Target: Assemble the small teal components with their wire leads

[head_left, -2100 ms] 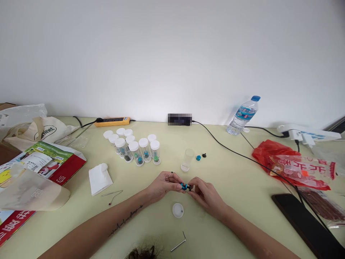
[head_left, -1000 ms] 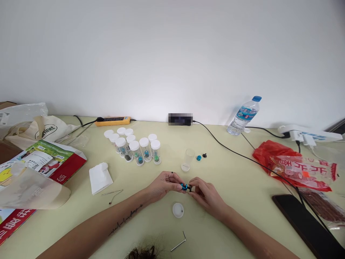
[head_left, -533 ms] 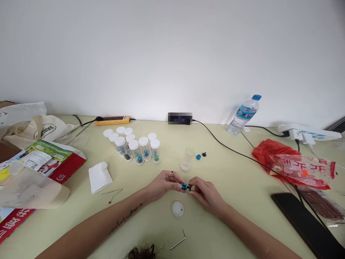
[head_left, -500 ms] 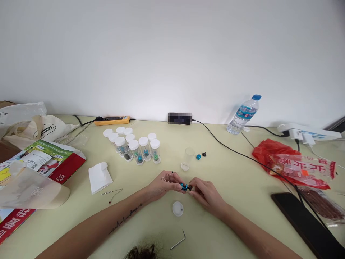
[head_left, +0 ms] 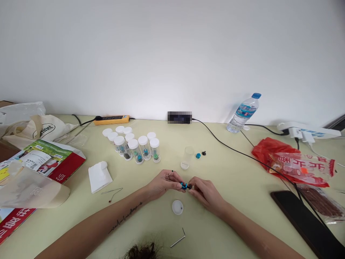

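Observation:
Between finger and thumb, my left hand [head_left: 164, 184] pinches a small blue metal part [head_left: 184, 185]; a thin wire piece with a dark tip also sticks up from this hand. My right hand [head_left: 205, 192] has its fingertips closed on a small black part [head_left: 189, 186] at the blue part's right end. Just below lies a white cap [head_left: 177, 207] with a tiny dark piece inside. Beyond the hands is a clear tube [head_left: 189, 153] with a white base. Right of it rest another blue part [head_left: 198, 155] and a black piece [head_left: 204, 153]. An L-shaped hex key [head_left: 178, 240] lies near me.
Several white-capped tubes [head_left: 133, 144] stand at left, near a folded tissue [head_left: 99, 177] and a bent wire [head_left: 115, 194]. A water bottle [head_left: 242, 114] leans on the wall. At right are a red bag [head_left: 291, 162], a black phone [head_left: 307, 223] and a cable [head_left: 231, 147].
The view has shifted very slightly. Both hands keep their hold on the small blue and black parts, with hardly any movement.

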Demonstrator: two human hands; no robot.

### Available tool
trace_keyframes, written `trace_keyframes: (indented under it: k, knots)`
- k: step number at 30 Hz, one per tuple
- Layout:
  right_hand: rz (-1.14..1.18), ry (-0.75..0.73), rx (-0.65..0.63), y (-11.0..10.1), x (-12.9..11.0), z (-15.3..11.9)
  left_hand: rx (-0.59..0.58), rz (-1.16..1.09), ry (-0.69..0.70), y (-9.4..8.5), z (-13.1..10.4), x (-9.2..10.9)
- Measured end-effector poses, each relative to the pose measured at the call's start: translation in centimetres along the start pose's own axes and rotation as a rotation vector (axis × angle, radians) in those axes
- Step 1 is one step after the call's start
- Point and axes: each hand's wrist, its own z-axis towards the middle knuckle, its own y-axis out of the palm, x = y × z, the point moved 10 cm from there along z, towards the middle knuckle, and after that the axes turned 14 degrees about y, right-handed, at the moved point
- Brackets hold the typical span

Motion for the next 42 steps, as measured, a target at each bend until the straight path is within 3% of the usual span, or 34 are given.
trace_keyframes:
  k: [5,11,17,25,32,42]
  knots:
    - [0.053,-0.035,0.041,-0.47,-0.41,0.00,0.018,0.005,0.002,-0.19,-0.01,0.10]
    - [0.005,-0.001,-0.012,0.14,0.10,-0.01,0.000,0.014,-0.015,0.15,-0.14,0.13]
    - [0.041,-0.019,0.043,-0.29,-0.11,-0.02,0.029,-0.007,0.012,-0.15,0.00,0.31]
    - [0.000,0.008,-0.016,0.20,0.20,-0.01,-0.006,0.006,-0.009,0.41,-0.17,0.45]
    - [0.047,0.006,0.029,-0.37,-0.20,0.07,0.023,-0.001,0.004,-0.07,0.01,0.31]
    - [-0.029,0.016,-0.003,0.12,0.14,0.04,0.011,-0.002,-0.010,0.23,-0.06,0.34]
